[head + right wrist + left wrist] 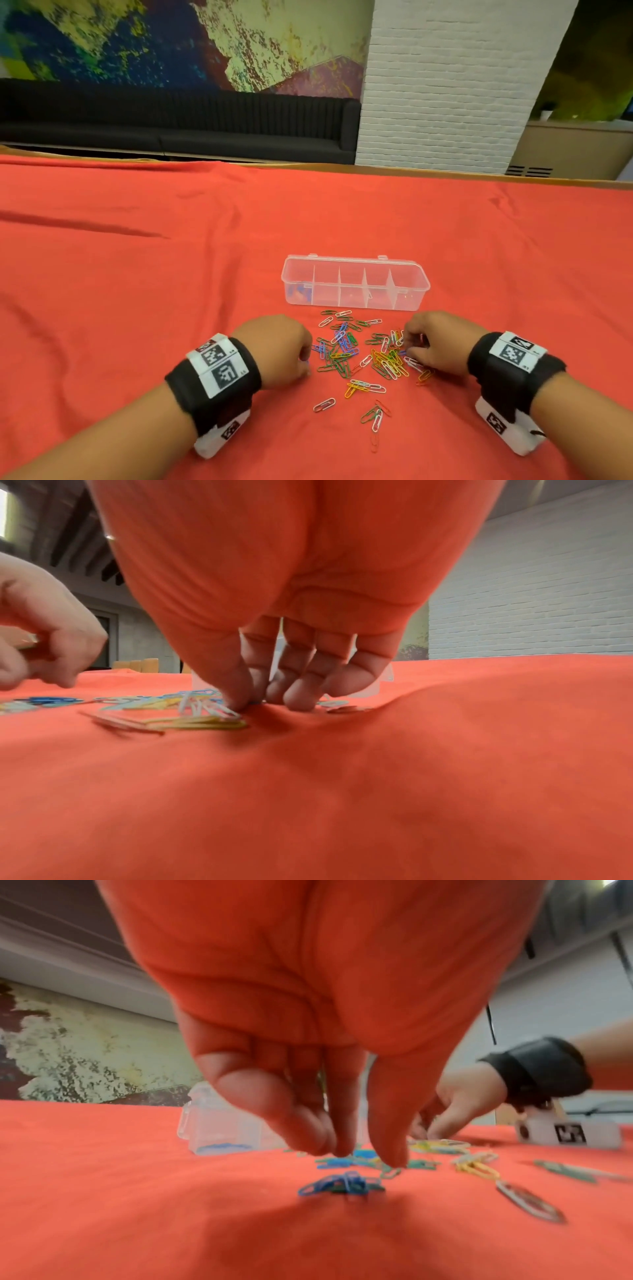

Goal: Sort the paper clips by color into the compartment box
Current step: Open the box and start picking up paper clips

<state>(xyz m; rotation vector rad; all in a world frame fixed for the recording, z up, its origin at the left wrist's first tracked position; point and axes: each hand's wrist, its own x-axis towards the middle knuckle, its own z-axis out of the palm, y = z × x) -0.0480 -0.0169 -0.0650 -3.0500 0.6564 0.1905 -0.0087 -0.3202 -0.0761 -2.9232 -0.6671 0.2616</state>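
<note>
A clear compartment box (354,282) stands on the red cloth, with blue clips (222,1146) in its leftmost section. In front of it lies a loose pile of coloured paper clips (363,356). My left hand (306,365) is at the pile's left edge. Its fingers and thumb point down with a small gap (365,1156) and hold nothing, just above a cluster of blue clips (342,1184). My right hand (407,347) is at the pile's right edge. Thumb and forefinger (251,703) pinch together on the cloth on a clip that is mostly hidden; a blue speck shows.
The red cloth (137,274) covers a wide table, with its far edge at the back. A few stray clips (375,416) lie nearer to me than the pile. A dark sofa (171,126) and a white brick pillar (445,85) stand beyond the table.
</note>
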